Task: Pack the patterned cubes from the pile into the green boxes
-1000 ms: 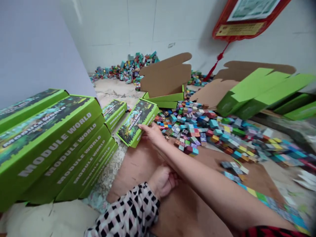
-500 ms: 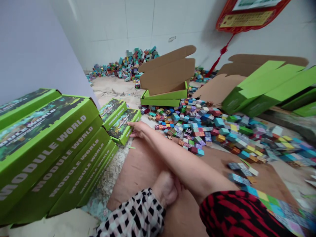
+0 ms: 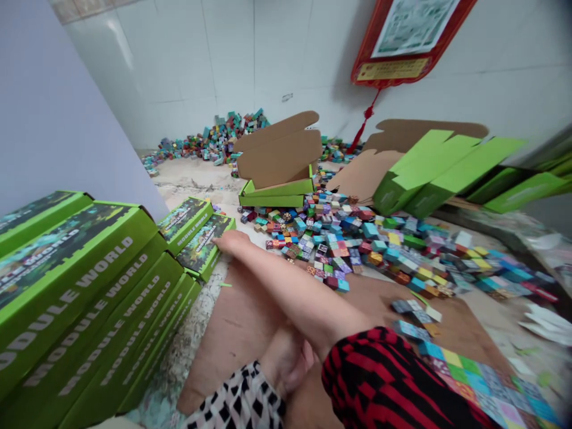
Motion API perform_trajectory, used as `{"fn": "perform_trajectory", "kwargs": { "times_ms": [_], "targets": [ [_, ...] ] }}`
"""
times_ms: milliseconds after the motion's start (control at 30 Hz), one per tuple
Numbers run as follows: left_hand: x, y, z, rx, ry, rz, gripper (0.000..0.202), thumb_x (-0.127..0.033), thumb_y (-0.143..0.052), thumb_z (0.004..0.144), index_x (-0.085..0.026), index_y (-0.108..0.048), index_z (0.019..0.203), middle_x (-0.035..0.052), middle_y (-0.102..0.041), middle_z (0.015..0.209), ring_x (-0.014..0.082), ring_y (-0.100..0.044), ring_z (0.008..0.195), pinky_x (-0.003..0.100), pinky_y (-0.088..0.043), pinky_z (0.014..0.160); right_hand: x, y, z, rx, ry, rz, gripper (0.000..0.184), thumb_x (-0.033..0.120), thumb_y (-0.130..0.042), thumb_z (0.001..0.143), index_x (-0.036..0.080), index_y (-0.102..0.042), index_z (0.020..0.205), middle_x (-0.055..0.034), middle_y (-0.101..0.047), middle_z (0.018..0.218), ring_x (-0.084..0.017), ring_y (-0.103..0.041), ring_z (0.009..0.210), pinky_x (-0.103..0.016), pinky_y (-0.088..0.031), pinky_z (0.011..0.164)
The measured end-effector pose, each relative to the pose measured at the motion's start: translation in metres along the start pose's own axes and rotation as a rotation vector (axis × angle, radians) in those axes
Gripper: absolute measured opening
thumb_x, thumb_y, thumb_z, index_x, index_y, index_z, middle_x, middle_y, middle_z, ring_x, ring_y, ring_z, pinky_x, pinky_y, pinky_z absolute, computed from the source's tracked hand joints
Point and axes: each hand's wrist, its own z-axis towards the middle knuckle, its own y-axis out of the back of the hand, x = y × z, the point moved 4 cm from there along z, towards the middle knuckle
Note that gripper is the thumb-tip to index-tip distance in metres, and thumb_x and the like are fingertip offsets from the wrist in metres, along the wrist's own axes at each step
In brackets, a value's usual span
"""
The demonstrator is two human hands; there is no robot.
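My right hand (image 3: 233, 241) reaches across to the left and rests against the near edge of a green "MODULE WORLD" box (image 3: 200, 243) lying on the floor, its fingers flat on it and holding nothing. A second such box (image 3: 184, 217) lies just beyond, side by side with it. My left hand (image 3: 284, 364) lies curled on the brown cardboard sheet (image 3: 236, 322) under my right forearm, partly hidden. A spread of small coloured cubes (image 3: 357, 238) covers the floor to the right of my right hand.
A leaning stack of the same green boxes (image 3: 89, 280) fills the left. An open box with a raised brown lid (image 3: 273, 189) stands behind the cubes. Unfolded green boxes (image 3: 429, 173) lean at the right, more cubes (image 3: 223, 132) pile up by the wall, and a cube row (image 3: 482, 375) lies bottom right.
My right hand has pushed the green box leftward and laid it flat beside the other box. The view has tilted up and shifted. My left hand has stayed put.
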Motion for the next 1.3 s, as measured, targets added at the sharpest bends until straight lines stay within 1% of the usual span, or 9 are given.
{"fn": "perform_trajectory", "kwargs": {
  "times_ms": [133,233,300,433,700,867,967,1067,1300],
  "targets": [
    [0.001,0.009,0.003,0.021,0.048,0.059,0.028,-0.024,-0.075,0.069,-0.014,-0.063,0.093,0.0067,-0.07,0.074,0.0173,-0.066,0.064,0.029,-0.05,0.066,-0.001,0.056,-0.013,-0.223,0.118,-0.264,0.034,0.026,-0.052,0.088,0.015,-0.061,0.119,-0.0196,-0.046,0.14,-0.033,-0.035,0.132,-0.049,-0.029,0.106],
    [0.001,0.012,0.001,0.038,0.084,0.085,0.032,-0.029,-0.073,0.074,-0.014,-0.059,0.098,0.0076,-0.07,0.075,0.0165,-0.067,0.064,0.028,-0.05,0.065,-0.013,0.115,-0.019,-0.429,0.199,-0.435,0.048,0.012,-0.032,0.092,0.015,-0.044,0.139,-0.0174,-0.028,0.152,-0.03,-0.012,0.142,-0.055,-0.003,0.111],
    [0.0,0.011,-0.001,0.042,0.081,0.103,0.033,-0.03,-0.072,0.075,-0.013,-0.059,0.1,0.0076,-0.07,0.076,0.0164,-0.067,0.066,0.028,-0.05,0.066,-0.024,0.151,-0.02,-0.557,0.149,-0.782,0.047,0.011,-0.036,0.09,0.014,-0.05,0.134,-0.0184,-0.049,0.138,-0.033,-0.029,0.136,-0.06,-0.004,0.108],
    [-0.001,0.009,-0.002,0.044,0.084,0.143,0.036,-0.029,-0.074,0.073,-0.013,-0.059,0.101,0.008,-0.071,0.077,0.0158,-0.067,0.067,0.028,-0.05,0.067,-0.05,0.188,-0.023,-0.421,-0.009,-1.003,0.028,0.012,-0.047,0.085,0.013,-0.07,0.101,-0.0146,-0.07,0.098,-0.03,-0.061,0.101,-0.052,-0.027,0.097],
    [-0.016,0.006,-0.012,0.089,0.013,0.272,0.044,-0.031,-0.075,0.074,-0.015,-0.059,0.111,0.0114,-0.068,0.097,0.0178,-0.067,0.078,0.03,-0.05,0.073,-0.083,0.198,-0.095,-0.448,0.098,-1.027,0.022,0.019,-0.047,0.088,0.016,-0.069,0.093,-0.0116,-0.071,0.098,-0.025,-0.063,0.094,-0.038,-0.032,0.085],
    [-0.068,-0.006,-0.003,-0.131,-0.364,0.396,0.044,-0.027,-0.069,0.08,-0.024,-0.056,0.121,0.0094,-0.053,0.129,0.0162,-0.064,0.087,0.027,-0.051,0.073,-0.103,0.204,-0.147,-0.488,0.151,-1.06,0.024,0.022,-0.044,0.091,0.017,-0.067,0.095,-0.0105,-0.07,0.1,-0.022,-0.062,0.089,-0.037,-0.032,0.084],
    [-0.101,-0.016,0.016,-0.257,-0.461,0.294,0.061,-0.03,-0.069,0.081,-0.035,-0.039,0.134,0.0069,-0.053,0.126,0.0163,-0.065,0.081,0.029,-0.052,0.069,-0.101,0.204,-0.169,-0.493,0.212,-1.111,0.024,0.019,-0.043,0.09,0.017,-0.067,0.095,-0.0097,-0.07,0.096,-0.022,-0.061,0.086,-0.037,-0.03,0.089],
    [-0.121,-0.027,0.035,-0.247,-0.475,0.195,0.049,-0.05,-0.054,0.088,-0.031,-0.04,0.132,0.0086,-0.055,0.119,0.0207,-0.065,0.083,0.038,-0.054,0.073,-0.096,0.199,-0.189,-0.469,0.322,-1.176,0.025,0.011,-0.043,0.088,0.017,-0.067,0.092,-0.0088,-0.068,0.09,-0.021,-0.059,0.084,-0.038,-0.027,0.095],
    [-0.098,-0.022,0.046,-0.272,-0.428,0.197,0.042,-0.046,-0.06,0.086,-0.031,-0.044,0.121,0.0079,-0.061,0.108,0.0209,-0.067,0.082,0.043,-0.053,0.079,-0.108,0.194,-0.232,-0.461,0.555,-1.141,0.014,0.017,-0.051,0.086,0.018,-0.065,0.086,-0.0077,-0.065,0.085,-0.022,-0.053,0.08,-0.034,-0.031,0.082]
  ]
}}
